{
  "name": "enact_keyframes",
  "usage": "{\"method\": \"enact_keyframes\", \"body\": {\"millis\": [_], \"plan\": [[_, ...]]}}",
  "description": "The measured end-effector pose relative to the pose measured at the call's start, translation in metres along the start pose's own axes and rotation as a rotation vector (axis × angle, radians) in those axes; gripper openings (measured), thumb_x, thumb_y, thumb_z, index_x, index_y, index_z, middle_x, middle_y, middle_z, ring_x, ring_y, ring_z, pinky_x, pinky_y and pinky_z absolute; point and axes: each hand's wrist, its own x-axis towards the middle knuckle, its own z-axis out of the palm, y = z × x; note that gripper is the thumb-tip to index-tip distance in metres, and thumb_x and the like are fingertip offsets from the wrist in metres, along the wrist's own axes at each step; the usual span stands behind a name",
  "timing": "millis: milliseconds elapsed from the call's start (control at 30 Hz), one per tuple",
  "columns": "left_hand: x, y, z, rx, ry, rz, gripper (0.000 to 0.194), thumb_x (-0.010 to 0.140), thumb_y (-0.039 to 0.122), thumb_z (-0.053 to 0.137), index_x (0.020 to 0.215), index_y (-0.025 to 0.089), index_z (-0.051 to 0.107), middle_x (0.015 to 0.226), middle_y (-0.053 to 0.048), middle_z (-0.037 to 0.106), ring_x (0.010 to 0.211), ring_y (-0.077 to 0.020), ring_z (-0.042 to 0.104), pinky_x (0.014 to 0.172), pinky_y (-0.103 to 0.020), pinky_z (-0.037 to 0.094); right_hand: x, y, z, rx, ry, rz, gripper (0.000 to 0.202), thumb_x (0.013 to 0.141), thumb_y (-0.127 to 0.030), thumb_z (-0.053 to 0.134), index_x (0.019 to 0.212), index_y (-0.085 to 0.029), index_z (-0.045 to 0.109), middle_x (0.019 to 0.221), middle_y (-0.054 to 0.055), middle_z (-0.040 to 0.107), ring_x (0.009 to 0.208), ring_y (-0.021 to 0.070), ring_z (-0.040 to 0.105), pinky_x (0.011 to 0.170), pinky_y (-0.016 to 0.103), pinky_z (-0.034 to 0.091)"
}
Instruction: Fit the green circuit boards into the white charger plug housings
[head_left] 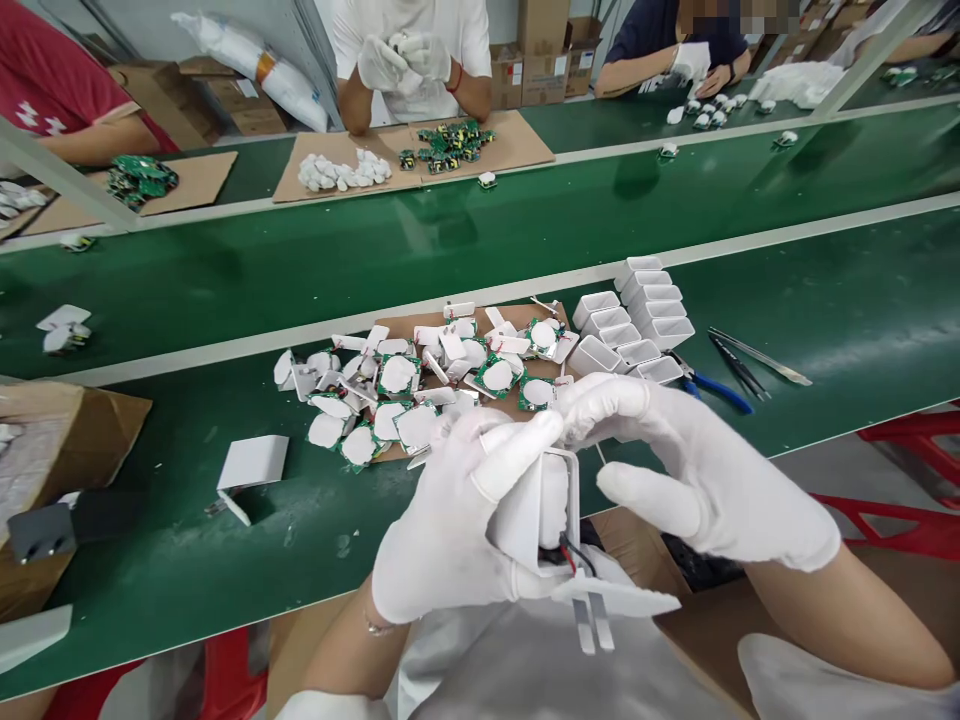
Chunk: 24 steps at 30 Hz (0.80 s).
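A white plastic housing (521,520) with its open end facing right is wrapped by the gloved fingers of my left hand (469,510). Inside it sits a white padded part (555,500), and red and black wires run out at its lower edge. A white plug cover (622,597) with two flat metal prongs hangs below the opening. My right hand (675,470), also gloved, arches over the housing's right side. Its fingertips are near the upper rim, with thumb and fingers apart. Whether a fingertip touches the rim is unclear.
Behind my hands lies a pile of green circuit boards (397,375) with white pads. Stacked empty housings (611,325), blue-handled pliers (720,390) and tweezers (761,357) lie to the right. One assembled housing (255,462) and a cardboard box (97,430) stand left. Several people sit across.
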Motion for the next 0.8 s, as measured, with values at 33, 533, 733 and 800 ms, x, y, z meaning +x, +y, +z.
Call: {"method": "enact_keyframes", "body": {"millis": [33,533,733,800], "plan": [[0.000,-0.001,0.000,0.019,0.004,0.028,0.077,0.080,0.051,0.065,0.143,0.019,0.035,0.105,-0.009,0.063,0.097,-0.0263,0.054,0.088,-0.042,0.045,0.000,-0.001,0.003,-0.028,0.015,0.022,0.018,0.088,-0.022,0.061,0.106,-0.026,0.060,0.108,0.004,0.065,0.094,0.0213,0.066,0.085,0.035,0.056],[-0.007,-0.016,0.008,0.062,0.134,0.210,0.050,0.080,0.037,0.066,0.123,0.018,0.049,0.102,-0.012,0.070,0.095,-0.0257,0.061,0.084,-0.041,0.051,0.007,0.016,0.043,0.567,-0.098,0.173,0.040,0.088,-0.026,0.064,0.125,-0.021,0.049,0.129,0.007,0.059,0.122,0.0222,0.058,0.103,0.036,0.047],[-0.012,-0.020,0.016,-0.070,0.105,0.166,0.048,0.086,0.046,0.062,0.124,0.019,0.049,0.107,-0.012,0.068,0.101,-0.0261,0.059,0.087,-0.042,0.051,0.001,0.023,0.047,0.410,-0.011,0.222,0.045,0.086,-0.019,0.063,0.128,-0.024,0.050,0.126,0.004,0.062,0.119,0.0234,0.059,0.101,0.038,0.049],[-0.012,-0.021,0.017,-0.107,0.087,0.154,0.054,0.089,0.054,0.057,0.128,0.018,0.047,0.110,-0.013,0.066,0.103,-0.0257,0.057,0.089,-0.042,0.050,0.000,0.025,0.046,0.499,-0.039,0.212,0.043,0.089,-0.025,0.061,0.130,-0.024,0.049,0.131,0.005,0.060,0.124,0.0241,0.056,0.104,0.039,0.047]]}}
